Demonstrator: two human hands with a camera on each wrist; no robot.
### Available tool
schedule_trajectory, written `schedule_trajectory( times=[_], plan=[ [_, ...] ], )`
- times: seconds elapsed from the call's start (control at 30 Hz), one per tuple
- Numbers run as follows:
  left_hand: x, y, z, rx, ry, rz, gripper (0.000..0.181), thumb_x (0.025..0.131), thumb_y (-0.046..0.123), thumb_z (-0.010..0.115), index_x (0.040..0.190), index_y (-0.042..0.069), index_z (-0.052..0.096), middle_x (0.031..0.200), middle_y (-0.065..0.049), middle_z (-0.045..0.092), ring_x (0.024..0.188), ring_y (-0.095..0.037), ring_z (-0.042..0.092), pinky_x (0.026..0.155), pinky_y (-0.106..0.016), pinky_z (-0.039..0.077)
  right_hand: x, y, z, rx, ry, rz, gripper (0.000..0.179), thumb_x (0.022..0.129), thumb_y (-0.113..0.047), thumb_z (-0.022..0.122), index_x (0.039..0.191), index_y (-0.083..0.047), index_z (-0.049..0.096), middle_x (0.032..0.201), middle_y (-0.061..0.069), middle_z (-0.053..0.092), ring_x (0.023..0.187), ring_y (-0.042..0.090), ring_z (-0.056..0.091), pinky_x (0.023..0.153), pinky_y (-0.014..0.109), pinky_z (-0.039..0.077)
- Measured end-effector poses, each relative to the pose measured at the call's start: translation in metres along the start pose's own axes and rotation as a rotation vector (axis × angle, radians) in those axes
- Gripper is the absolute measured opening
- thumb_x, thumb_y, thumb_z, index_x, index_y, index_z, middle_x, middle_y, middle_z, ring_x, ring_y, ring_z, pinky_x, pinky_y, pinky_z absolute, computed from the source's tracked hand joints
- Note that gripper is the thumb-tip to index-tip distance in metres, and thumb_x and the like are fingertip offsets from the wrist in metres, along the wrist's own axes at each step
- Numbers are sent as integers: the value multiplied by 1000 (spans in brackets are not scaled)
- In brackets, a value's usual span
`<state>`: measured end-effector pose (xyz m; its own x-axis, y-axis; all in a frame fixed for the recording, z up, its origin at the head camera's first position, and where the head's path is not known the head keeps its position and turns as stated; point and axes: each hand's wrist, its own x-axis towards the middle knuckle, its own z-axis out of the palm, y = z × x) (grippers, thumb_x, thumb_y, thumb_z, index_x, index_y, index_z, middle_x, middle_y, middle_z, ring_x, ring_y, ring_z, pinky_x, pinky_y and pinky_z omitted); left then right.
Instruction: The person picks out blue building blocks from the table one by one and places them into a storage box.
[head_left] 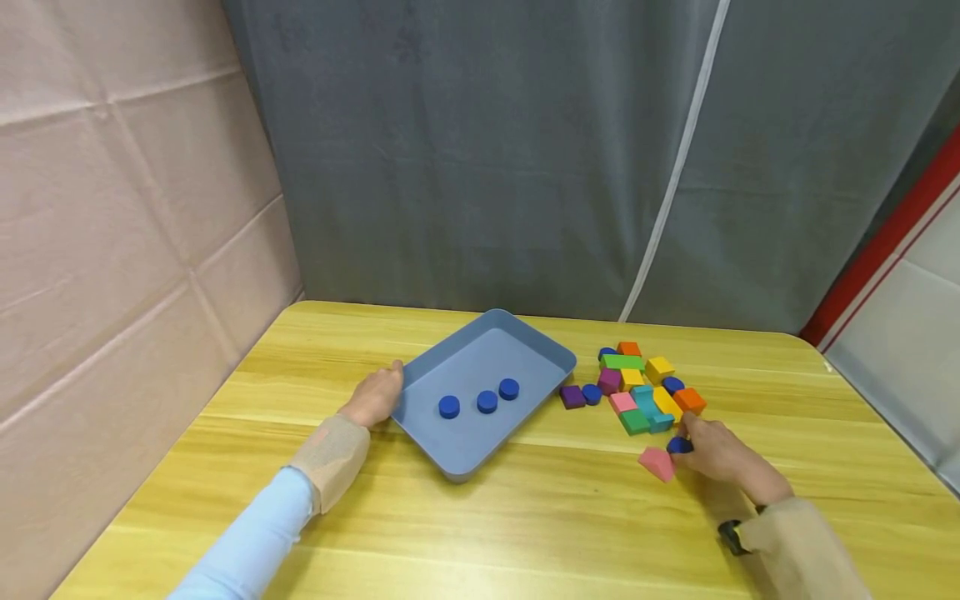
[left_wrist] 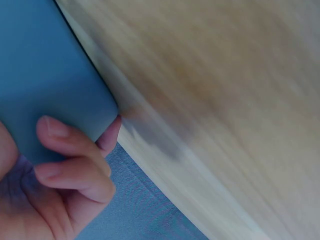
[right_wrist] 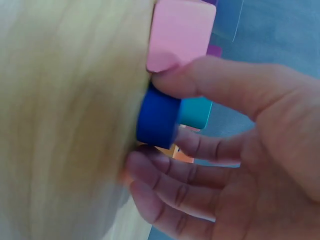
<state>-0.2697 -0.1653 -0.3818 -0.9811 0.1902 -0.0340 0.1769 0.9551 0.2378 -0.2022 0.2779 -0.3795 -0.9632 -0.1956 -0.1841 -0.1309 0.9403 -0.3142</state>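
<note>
A grey-blue tray (head_left: 480, 450) stands at an angle on the table, with three blue round blocks (head_left: 487, 402) lying in it. My left hand (head_left: 377, 395) grips the tray's left corner; in the left wrist view its curled fingers (left_wrist: 75, 175) lie against the tray wall (left_wrist: 65, 110). On the right, my right hand (head_left: 716, 450) is at a blue round block (right_wrist: 159, 117), with the thumb on one side and fingers on the other. Beside that block lies a pink block (head_left: 657, 463), which the thumb is close to in the right wrist view.
A cluster of coloured blocks (head_left: 633, 404) lies right of the tray, in green, yellow, orange, teal and pink. Near the tray's right edge are a purple block (head_left: 572, 397) and another blue round block (head_left: 592, 394). Behind the table (head_left: 480, 542) hangs a grey curtain (head_left: 480, 167).
</note>
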Motion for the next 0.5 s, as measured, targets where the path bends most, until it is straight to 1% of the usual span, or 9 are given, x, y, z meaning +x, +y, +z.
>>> schedule_trajectory(
  times=[0.07,0.27,0.37,0.5],
  plan=[
    [0,0,0,4,-2,-2,38,82,-9,42,119,-14,38,101,-32,55,80,-33,58,68,-43,51,0,0,0,4,-18,10,36,74,-13,69,92,7,45,71,6,44,63,18,41,54,26,33],
    [0,0,0,8,1,-2,37,81,-9,43,118,-14,38,100,-32,55,79,-33,58,67,-42,51,1,-1,0,0,-15,-6,38,70,-11,72,92,6,46,74,6,47,66,19,43,55,27,37],
    [-1,0,0,9,7,-2,38,81,-10,44,118,-13,39,99,-32,56,79,-34,58,67,-43,51,1,-1,-1,-5,-19,-12,38,69,-10,73,92,6,48,76,6,49,67,20,44,57,28,39],
    [0,1,0,13,9,-6,37,82,-8,42,119,-13,39,100,-32,55,80,-35,58,68,-44,50,0,-2,-1,-15,-32,-18,36,69,-11,73,92,6,50,75,6,50,68,20,44,58,29,39]
  ],
)
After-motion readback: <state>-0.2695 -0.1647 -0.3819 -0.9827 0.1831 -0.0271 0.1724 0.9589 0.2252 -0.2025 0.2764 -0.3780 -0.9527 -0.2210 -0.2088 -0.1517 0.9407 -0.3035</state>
